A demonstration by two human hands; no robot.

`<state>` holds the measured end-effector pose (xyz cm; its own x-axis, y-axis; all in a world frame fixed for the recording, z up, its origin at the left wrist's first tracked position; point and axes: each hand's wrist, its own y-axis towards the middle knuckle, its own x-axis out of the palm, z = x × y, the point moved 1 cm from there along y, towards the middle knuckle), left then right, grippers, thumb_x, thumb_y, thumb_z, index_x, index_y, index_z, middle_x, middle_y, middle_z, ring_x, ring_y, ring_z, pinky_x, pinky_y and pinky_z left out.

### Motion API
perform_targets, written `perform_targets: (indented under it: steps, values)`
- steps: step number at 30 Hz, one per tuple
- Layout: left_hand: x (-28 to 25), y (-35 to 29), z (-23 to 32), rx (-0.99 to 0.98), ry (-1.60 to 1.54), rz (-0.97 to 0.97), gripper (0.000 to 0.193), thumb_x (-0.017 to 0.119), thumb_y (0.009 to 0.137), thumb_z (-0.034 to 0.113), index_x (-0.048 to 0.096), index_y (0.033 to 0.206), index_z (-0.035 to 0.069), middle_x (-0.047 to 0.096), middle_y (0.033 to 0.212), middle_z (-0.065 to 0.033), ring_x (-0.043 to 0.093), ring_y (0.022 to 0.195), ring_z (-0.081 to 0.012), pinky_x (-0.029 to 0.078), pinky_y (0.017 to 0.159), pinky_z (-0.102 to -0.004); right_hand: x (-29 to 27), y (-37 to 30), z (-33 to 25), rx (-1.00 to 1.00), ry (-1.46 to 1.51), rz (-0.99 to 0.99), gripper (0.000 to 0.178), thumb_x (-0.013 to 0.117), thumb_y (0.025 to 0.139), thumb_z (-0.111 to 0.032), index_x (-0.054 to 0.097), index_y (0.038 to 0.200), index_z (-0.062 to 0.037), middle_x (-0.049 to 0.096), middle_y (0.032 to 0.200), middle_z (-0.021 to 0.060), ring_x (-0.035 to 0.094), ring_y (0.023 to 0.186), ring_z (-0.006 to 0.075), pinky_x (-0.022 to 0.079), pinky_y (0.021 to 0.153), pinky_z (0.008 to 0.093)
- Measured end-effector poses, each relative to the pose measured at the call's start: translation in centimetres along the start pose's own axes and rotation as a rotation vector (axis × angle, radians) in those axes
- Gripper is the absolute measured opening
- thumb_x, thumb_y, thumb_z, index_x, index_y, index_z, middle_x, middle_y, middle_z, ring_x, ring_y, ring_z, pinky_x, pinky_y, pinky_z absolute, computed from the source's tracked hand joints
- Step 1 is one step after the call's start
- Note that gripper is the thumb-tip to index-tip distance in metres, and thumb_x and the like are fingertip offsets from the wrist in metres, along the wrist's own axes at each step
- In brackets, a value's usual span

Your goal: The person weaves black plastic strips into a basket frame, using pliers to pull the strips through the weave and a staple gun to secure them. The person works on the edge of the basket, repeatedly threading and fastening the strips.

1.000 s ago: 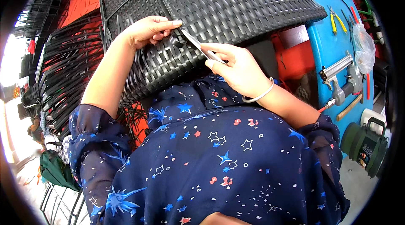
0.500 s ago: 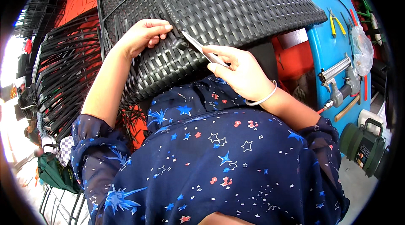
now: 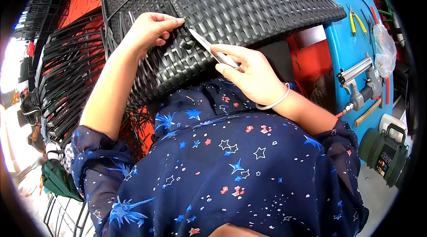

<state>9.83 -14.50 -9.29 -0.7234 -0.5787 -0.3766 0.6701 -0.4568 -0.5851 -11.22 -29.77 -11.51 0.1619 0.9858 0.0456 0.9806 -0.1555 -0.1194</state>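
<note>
A large piece of black woven wicker (image 3: 249,3) lies across in front of me, with a ridged seam running down its face. My left hand (image 3: 153,32) is closed beside that seam, thumb and forefinger pinched together; what they grip is hidden against the black weave. Loose black strips (image 3: 144,66) stick out below its wrist. My right hand (image 3: 247,70) is wrapped round a pointed silver metal tool (image 3: 205,45), whose handle end is inside the fingers. Its tip points up and left at the seam, just right of my left fingertips. A dark loop of strip (image 3: 186,43) bulges under the tip.
On the right, a blue table (image 3: 344,54) bears yellow-handled pliers (image 3: 356,21), a pneumatic gun (image 3: 362,86), a wooden handle (image 3: 368,113) and a clear plastic bag (image 3: 384,50). A green canister-like case (image 3: 386,150) is at lower right. Stacked black strips (image 3: 73,77) fill the left.
My left hand has shifted slightly upward along the seam, its fingertips still pinched. The pointed tool has moved a little up and left with my right hand.
</note>
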Motion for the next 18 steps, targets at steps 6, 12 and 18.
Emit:
perform_targets:
  steps: [6, 12, 18]
  values:
    - [-0.9, 1.5, -0.4, -0.107, -0.181, -0.217, 0.021, 0.075, 0.083, 0.024, 0.070, 0.090, 0.005, 0.058, 0.074, 0.0063, 0.048, 0.056, -0.0001, 0.042, 0.048, -0.0146, 0.0, 0.2, 0.0, -0.036, -0.051, 0.013, 0.035, 0.063, 0.086, -0.008, 0.060, 0.119, 0.0045, 0.067, 0.088, 0.0103, 0.057, 0.074, 0.0099, 0.048, 0.069, 0.0267]
    - [-0.6, 2.1, 0.0, -0.085, -0.122, -0.254, 0.022, 0.075, 0.083, 0.026, 0.066, 0.081, 0.007, 0.056, 0.071, 0.0065, 0.046, 0.053, 0.0005, 0.038, 0.042, -0.0142, -0.5, 0.4, -0.8, -0.214, -0.285, -0.001, 0.031, 0.060, 0.086, -0.007, 0.060, 0.115, 0.0054, 0.067, 0.094, 0.0215, 0.065, 0.079, 0.0302, 0.051, 0.074, 0.0358]
    - [0.0, 2.7, -0.8, -0.023, -0.151, -0.218, 0.021, 0.073, 0.080, 0.026, 0.066, 0.079, 0.007, 0.055, 0.070, 0.0070, 0.042, 0.052, 0.0009, 0.033, 0.040, -0.0150, -1.5, 0.6, -2.8, -0.370, -0.583, -0.064, 0.027, 0.057, 0.085, -0.006, 0.060, 0.110, 0.0050, 0.065, 0.095, 0.0237, 0.063, 0.089, 0.0394, 0.051, 0.079, 0.0423]
